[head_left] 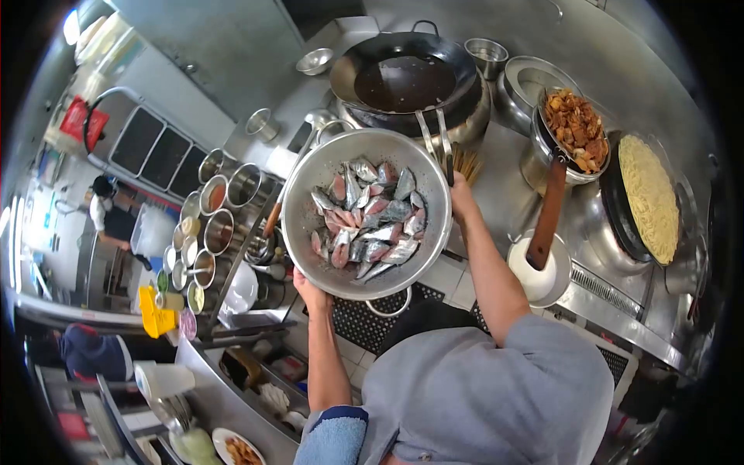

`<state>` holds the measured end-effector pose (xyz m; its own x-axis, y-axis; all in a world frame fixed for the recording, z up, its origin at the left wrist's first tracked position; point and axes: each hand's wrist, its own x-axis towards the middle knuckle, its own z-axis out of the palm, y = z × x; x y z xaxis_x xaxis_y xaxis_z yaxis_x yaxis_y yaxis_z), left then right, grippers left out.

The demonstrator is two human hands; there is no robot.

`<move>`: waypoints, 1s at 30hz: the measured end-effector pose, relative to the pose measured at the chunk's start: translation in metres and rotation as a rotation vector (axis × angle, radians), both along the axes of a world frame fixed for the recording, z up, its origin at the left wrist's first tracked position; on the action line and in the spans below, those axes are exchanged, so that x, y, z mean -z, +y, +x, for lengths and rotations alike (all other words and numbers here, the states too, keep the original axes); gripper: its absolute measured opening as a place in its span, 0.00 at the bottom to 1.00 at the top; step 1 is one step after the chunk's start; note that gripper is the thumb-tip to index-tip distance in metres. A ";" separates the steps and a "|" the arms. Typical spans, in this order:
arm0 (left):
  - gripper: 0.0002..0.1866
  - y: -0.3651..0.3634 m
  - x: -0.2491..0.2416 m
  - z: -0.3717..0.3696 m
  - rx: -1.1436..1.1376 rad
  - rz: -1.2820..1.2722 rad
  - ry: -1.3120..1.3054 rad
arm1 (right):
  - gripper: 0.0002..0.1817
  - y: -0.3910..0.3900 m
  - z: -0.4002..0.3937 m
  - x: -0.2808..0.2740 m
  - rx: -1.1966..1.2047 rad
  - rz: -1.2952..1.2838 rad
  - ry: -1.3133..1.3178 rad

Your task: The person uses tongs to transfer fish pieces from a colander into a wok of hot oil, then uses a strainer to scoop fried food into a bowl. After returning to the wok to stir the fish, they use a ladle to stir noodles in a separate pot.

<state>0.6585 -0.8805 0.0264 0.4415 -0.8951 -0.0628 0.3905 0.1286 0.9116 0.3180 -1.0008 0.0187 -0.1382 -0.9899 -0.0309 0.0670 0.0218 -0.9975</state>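
Observation:
Pieces of raw, silver-skinned fish [372, 213] lie in a large metal bowl [428, 244], tilted towards the camera. My left hand [312, 293] grips the bowl at its lower left, with the fingers partly hidden beneath it. At the right rim my right hand [463, 198] is closed on the bowl, and its fingertips are hidden. Long metal tongs [435, 138] with a dark handle end run from the wok's edge down to my right hand; whether the hand also holds them, I cannot tell. Dark liquid sits in the black wok [346, 77] beyond the bowl.
Browned pieces [575, 128] fill a wooden-handled strainer at the right, beside a pan of noodles [649, 198]. A white-filled pot [562, 267] stands nearer. Several metal containers [219, 231] line the left counter. Another person [116, 217] stands far left; a dark-sleeved person [97, 353] is below.

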 end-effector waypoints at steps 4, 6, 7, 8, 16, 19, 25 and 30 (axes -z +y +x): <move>0.12 -0.034 0.006 0.002 0.055 0.041 0.025 | 0.10 -0.028 -0.001 -0.034 0.024 -0.066 0.067; 0.13 -0.041 0.009 0.005 0.126 0.030 0.077 | 0.11 -0.035 -0.009 -0.029 0.013 -0.077 0.147; 0.12 -0.041 -0.002 0.006 0.167 0.068 0.135 | 0.12 -0.036 -0.009 -0.028 0.027 -0.035 0.135; 0.12 -0.042 -0.004 0.016 0.225 0.118 0.148 | 0.13 -0.035 -0.011 -0.030 -0.010 0.004 0.147; 0.06 -0.117 -0.014 0.070 0.554 0.140 0.072 | 0.20 -0.015 0.008 -0.085 0.117 0.126 0.505; 0.06 -0.126 0.005 0.072 0.606 0.083 0.111 | 0.29 0.011 -0.007 -0.090 0.347 0.143 0.872; 0.07 -0.121 0.001 0.071 0.591 0.103 0.130 | 0.24 0.087 0.080 -0.179 0.227 0.223 0.903; 0.07 -0.120 -0.010 0.070 0.577 0.092 0.138 | 0.13 0.044 0.117 -0.163 0.106 0.184 0.973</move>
<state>0.7287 -1.0002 0.0360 -0.1322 -0.9760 -0.1733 0.4893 -0.2163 0.8449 0.4354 -0.9571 0.1814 -0.2725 -0.9621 -0.0085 -0.7678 0.2227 -0.6008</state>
